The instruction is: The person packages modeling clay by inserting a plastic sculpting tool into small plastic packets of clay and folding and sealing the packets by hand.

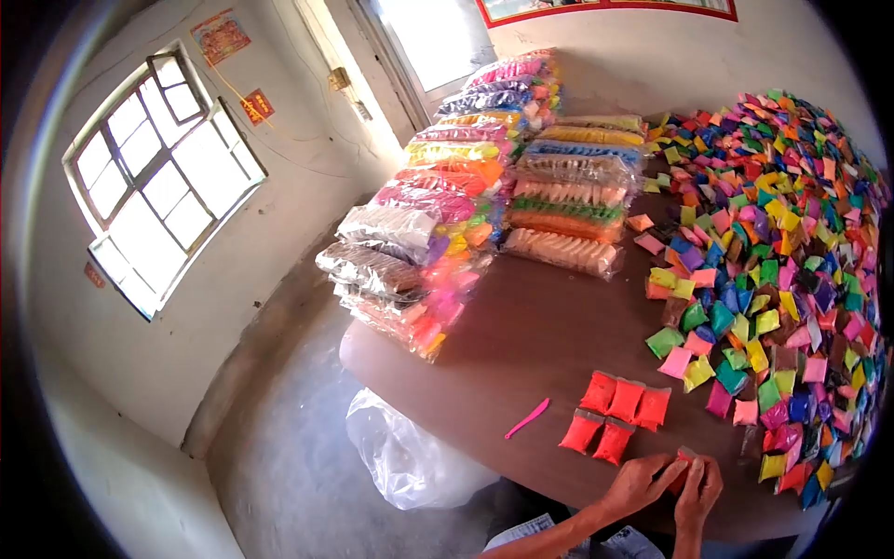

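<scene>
Left hand (643, 485) and right hand (698, 492) clamp fingers on a small red plastic packet (685, 456), five matching packets (626, 399) grouped beyond them, a multicoloured packet heap (773, 270) rightward ungrouped.

A: Hands, lower right of frame?
B: Left hand (643, 484) and right hand (698, 492) together on one red packet (684, 470), partly hidden by fingers.
A: Nearby?
B: Five red packets (626, 399) just up and left, three over two. Pink tool (528, 418) farther left, apart from them.
A: Rest of table (494, 335)?
B: Right side, mixed-colour pile (778, 242). Upper centre, bagged bundles (386, 225), two rows.
A: Beyond it?
B: Plastic bag (400, 456), lower centre-left; window (168, 200), upper left.
</scene>
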`<action>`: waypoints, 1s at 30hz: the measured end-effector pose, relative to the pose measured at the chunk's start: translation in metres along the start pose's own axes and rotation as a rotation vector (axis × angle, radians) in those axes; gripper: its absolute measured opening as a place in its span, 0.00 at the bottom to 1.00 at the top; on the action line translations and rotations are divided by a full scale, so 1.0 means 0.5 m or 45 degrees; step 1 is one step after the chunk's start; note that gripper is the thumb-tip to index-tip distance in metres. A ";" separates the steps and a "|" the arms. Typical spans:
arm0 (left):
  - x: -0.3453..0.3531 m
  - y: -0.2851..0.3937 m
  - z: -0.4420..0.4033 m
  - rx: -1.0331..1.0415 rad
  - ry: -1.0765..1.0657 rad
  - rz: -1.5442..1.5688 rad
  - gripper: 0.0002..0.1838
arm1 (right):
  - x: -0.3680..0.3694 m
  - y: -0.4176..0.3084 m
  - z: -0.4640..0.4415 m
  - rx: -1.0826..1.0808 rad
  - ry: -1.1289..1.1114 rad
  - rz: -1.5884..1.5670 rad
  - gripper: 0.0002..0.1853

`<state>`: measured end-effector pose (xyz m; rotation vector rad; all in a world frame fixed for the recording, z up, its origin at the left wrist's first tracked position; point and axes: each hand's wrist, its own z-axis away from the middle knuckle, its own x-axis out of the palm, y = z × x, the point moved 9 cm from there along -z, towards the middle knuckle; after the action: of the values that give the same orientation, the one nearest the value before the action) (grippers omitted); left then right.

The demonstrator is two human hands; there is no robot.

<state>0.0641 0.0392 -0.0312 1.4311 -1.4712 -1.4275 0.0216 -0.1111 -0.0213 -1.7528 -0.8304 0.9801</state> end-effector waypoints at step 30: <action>-0.010 0.039 -0.017 0.016 -0.089 -0.195 0.13 | -0.014 -0.018 -0.004 0.144 -0.033 -0.200 0.12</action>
<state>0.0680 0.0381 -0.0095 1.5445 -1.4413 -1.5779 0.0191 -0.1149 -0.0106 -1.5575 -0.8978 0.9283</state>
